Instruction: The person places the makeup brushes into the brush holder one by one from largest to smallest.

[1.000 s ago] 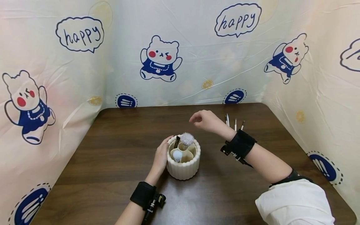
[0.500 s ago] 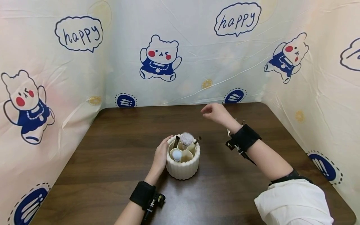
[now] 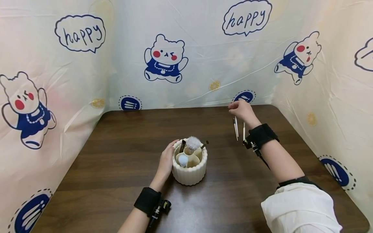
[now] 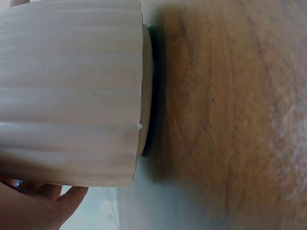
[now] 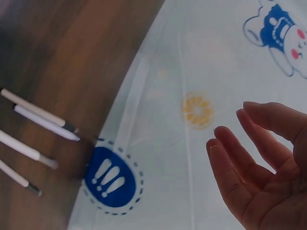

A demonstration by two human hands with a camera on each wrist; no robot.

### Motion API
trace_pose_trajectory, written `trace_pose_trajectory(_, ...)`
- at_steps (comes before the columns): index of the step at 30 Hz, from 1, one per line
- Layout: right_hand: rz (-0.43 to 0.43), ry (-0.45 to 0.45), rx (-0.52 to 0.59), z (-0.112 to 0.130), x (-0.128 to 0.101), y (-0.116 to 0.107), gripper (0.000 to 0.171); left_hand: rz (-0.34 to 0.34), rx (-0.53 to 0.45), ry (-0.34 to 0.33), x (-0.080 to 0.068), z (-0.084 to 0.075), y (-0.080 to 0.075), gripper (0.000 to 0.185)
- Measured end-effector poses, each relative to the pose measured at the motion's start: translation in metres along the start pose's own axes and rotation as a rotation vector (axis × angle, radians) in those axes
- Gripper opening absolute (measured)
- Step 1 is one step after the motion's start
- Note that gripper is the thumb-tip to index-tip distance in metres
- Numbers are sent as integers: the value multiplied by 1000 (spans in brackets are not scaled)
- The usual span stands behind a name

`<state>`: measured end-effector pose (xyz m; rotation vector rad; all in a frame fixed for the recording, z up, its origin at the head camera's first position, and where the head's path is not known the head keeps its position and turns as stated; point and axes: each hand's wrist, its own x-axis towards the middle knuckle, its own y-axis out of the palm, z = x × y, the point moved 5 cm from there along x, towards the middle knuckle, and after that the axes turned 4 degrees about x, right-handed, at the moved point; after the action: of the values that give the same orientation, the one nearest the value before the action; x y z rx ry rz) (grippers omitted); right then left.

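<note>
My right hand [image 3: 242, 110], fingers loose and empty, hovers over the far ends of the thin white-handled brushes [image 3: 236, 127], which point toward me, while my left hand [image 3: 166, 161] steadies the ribbed cream holder [image 3: 190, 171].

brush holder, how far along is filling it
Done: the brush holder already has a fluffy brush and a few others standing in it. In hand: the left hand steadies its side; the right hand, empty, hovers over the loose brushes. Left: those thin brushes lying on the table.
</note>
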<state>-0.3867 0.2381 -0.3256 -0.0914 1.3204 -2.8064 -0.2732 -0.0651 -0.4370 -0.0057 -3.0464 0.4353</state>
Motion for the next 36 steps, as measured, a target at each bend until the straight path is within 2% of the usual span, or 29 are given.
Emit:
trace_pose_trajectory(6, -61, 47, 13, -29, 13, -7, 27, -4, -2, 5, 0, -1, 0, 47)
trace_pose_trajectory(10, -93, 120, 18, -51, 16, -12, 27, -5, -4, 2, 0, 0, 0, 47)
trace_pose_trajectory(13, -76, 196, 26, -59, 13, -12, 29, -5, -6, 2, 0, 1, 1, 47)
trace_pose_trajectory(16, -80, 225, 22, -65, 9, -9, 30, -4, -9, -4, 0, 1, 1, 46)
trace_pose_trajectory(27, -198, 252, -37, -102, 5, 5, 29, 12, -3, -9, -1, 2, 1, 46)
trace_pose_trajectory(36, -201, 267, -35, -120, 0, 29, 27, 13, 4, -16, -1, 4, 0, 46)
